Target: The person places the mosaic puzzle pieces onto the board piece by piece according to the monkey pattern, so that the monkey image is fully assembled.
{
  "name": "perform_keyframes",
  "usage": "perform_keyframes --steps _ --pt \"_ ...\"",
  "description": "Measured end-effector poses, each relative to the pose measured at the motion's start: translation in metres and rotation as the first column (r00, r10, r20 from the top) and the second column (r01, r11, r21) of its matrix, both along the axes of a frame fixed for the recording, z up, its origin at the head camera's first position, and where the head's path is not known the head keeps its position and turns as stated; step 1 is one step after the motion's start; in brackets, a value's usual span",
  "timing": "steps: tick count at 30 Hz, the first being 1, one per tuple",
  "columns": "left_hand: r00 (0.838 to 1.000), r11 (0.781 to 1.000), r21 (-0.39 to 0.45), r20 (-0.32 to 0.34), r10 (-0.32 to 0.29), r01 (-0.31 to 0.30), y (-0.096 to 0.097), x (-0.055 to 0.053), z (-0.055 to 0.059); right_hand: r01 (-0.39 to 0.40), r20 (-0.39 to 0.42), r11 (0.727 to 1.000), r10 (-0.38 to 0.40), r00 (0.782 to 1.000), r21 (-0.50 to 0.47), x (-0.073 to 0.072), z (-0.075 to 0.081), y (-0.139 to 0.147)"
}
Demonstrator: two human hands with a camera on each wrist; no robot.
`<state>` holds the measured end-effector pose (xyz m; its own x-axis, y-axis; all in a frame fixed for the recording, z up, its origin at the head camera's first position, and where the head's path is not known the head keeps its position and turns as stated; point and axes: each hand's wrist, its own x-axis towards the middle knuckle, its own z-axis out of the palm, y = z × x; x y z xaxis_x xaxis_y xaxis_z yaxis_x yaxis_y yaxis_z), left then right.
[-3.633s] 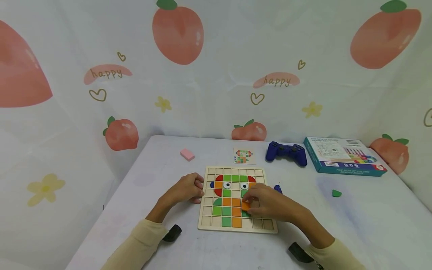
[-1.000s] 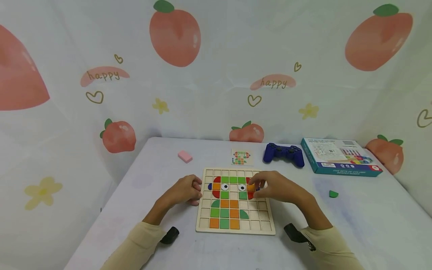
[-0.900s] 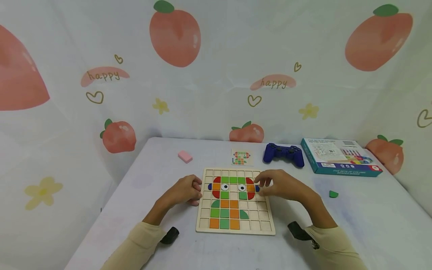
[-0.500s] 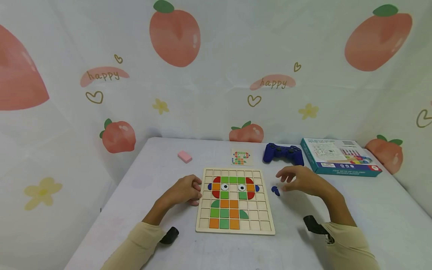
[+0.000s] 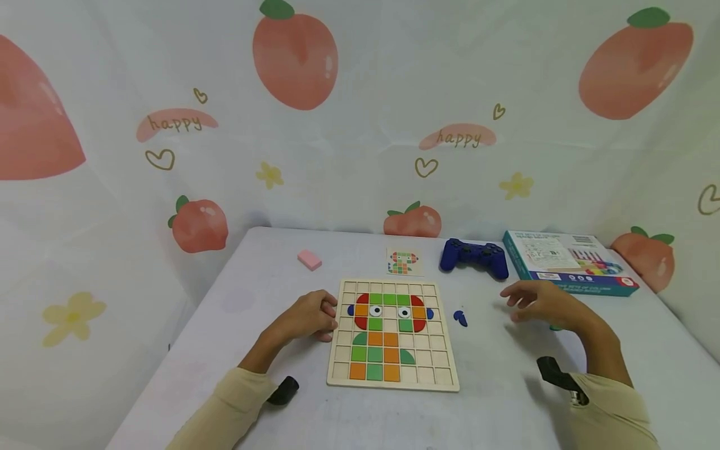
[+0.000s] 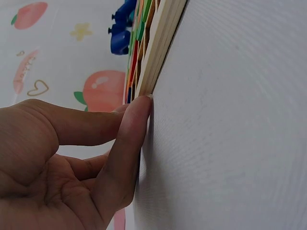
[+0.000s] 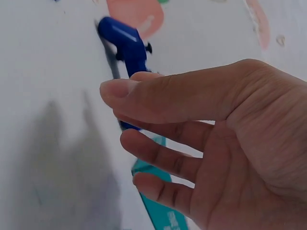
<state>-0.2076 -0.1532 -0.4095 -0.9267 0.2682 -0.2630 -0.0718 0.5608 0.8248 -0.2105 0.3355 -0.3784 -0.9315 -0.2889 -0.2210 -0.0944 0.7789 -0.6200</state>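
A wooden grid board [image 5: 439, 376] lies on the table, bearing coloured tiles that form a figure with two round eye pieces. My left hand [image 5: 306, 314] holds the board's left edge; in the left wrist view its fingertips [image 6: 139, 112] meet at the pale wooden side. To the right, my right hand [image 5: 548, 305] hovers over the table with loosely bent fingers and nothing between them. Below that hand a green piece [image 5: 555, 328] shows only in part. Small dark-blue pieces [image 5: 460, 318] lie between the board and the right hand.
Behind the board is a picture card [image 5: 402, 261] with a similar figure. A pink block [image 5: 309, 259] sits at the back left. At the back right are a blue game controller [image 5: 474, 256] and a flat teal-edged box [image 5: 585, 289]. A fruit-print cloth hangs behind.
My right hand has left the board's right side, uncovered the blue tile there, and moved rightward past the loose blue pieces. The left hand stays at the board's left edge.
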Motion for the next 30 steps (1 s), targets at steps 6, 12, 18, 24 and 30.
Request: perform_keyframes --steps 6,12,18,24,30 --pt "1.0 1.0 -0.009 -0.001 -0.001 0.001 0.001 0.0 0.0 0.026 0.015 0.999 -0.025 1.0 -0.032 0.005 -0.004 0.023" --pt "1.0 1.0 -0.011 -0.003 -0.005 0.005 0.001 -0.001 0.001 0.082 0.024 0.996 -0.082 0.996 -0.019 0.008 -0.01 0.041" --pt "1.0 1.0 -0.019 0.0 0.007 -0.007 0.001 0.0 0.001 0.109 0.067 0.994 -0.108 0.992 -0.015 0.01 -0.013 0.055" --pt "1.0 1.0 -0.024 -0.012 0.01 -0.01 0.001 0.0 0.0 0.14 0.079 0.99 -0.138 0.987 -0.014 0.012 -0.017 0.065" --pt "1.0 1.0 -0.014 -0.007 0.009 -0.009 0.001 0.0 0.0 0.173 0.082 0.985 -0.172 0.982 0.001 0.013 -0.018 0.069"
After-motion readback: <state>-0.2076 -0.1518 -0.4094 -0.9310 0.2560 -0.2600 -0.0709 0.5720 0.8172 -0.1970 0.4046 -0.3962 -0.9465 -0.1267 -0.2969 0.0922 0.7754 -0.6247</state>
